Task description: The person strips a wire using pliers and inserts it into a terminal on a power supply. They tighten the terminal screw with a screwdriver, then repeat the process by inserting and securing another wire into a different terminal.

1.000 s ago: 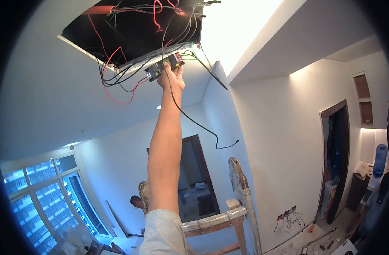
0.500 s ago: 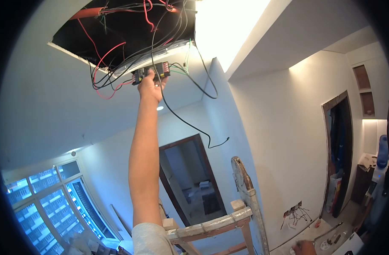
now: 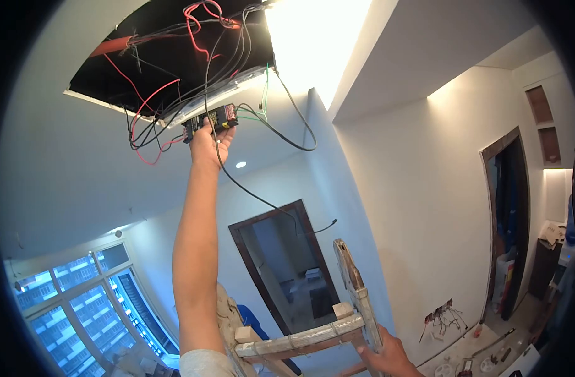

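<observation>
My left hand [image 3: 206,149] is raised to the ceiling opening [image 3: 94,102], closed around a black box-shaped electrical unit [image 3: 197,125] with wires at both ends. The unit sits just below the opening's edge. A long black cable [image 3: 253,193] hangs in front of my left hand, its end loose. Red and black wires [image 3: 155,93] loop out of the dark opening. At the bottom right, my right hand [image 3: 391,358] is closed on the side rail of a worn wooden ladder [image 3: 300,338].
Behind the ladder is a dark-framed doorway [image 3: 245,257]; a second doorway [image 3: 487,154] stands at the right. Windows [image 3: 89,308] are at lower left. Loose wires [image 3: 448,317] stick out of a wall box. Small parts lie on a surface [image 3: 457,358] at lower right. Something blue [image 3: 250,320] shows behind the ladder.
My right hand has moved from the lower right onto the ladder rail. My left hand still holds the unit, now slightly lower and further left in view. The view has shifted a little.
</observation>
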